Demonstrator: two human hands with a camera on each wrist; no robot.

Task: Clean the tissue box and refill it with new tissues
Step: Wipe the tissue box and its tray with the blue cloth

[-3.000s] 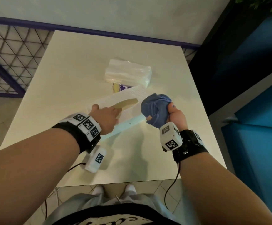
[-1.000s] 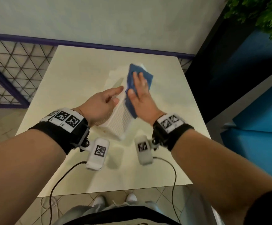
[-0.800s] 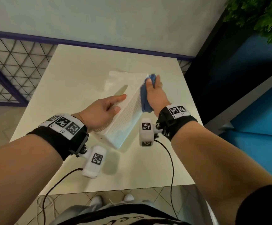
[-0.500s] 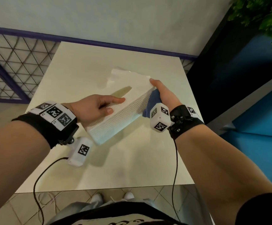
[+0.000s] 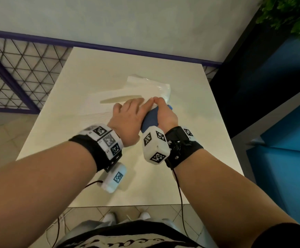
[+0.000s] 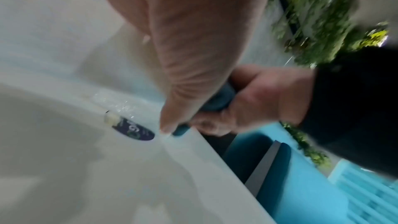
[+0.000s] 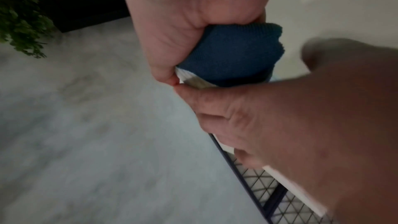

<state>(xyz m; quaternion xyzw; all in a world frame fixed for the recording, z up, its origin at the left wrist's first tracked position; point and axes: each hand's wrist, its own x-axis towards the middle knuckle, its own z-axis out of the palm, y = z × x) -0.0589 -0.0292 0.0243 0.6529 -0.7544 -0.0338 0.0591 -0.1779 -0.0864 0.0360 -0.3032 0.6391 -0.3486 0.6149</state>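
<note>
Two hands meet at the right end of the white tissue box [image 5: 99, 108], which lies on the cream table [image 5: 84, 176] with its oval slot facing up. Your left hand [image 5: 127, 119] rests on the box top near that end, fingers fairly straight and reaching toward the right, holding the box down without curling round it. Your right hand [image 5: 163, 115] grasps a bunched blue cloth [image 5: 150, 119] and presses it against the box's end face; from the right wrist, the cloth [image 7: 228, 57] sits clenched in the palm with the ribbed white corner of the box [image 7: 189, 78] showing just beneath it, and the thumb tip touches a left fingertip. Just beyond the box lies a clear-wrapped pack of new tissues [image 5: 151, 86], touching or nearly touching the box; the left wrist view, blurred, shows a dark purple label [image 6: 134, 129] there. A green plant [image 5: 292, 13] hangs at upper right
</note>
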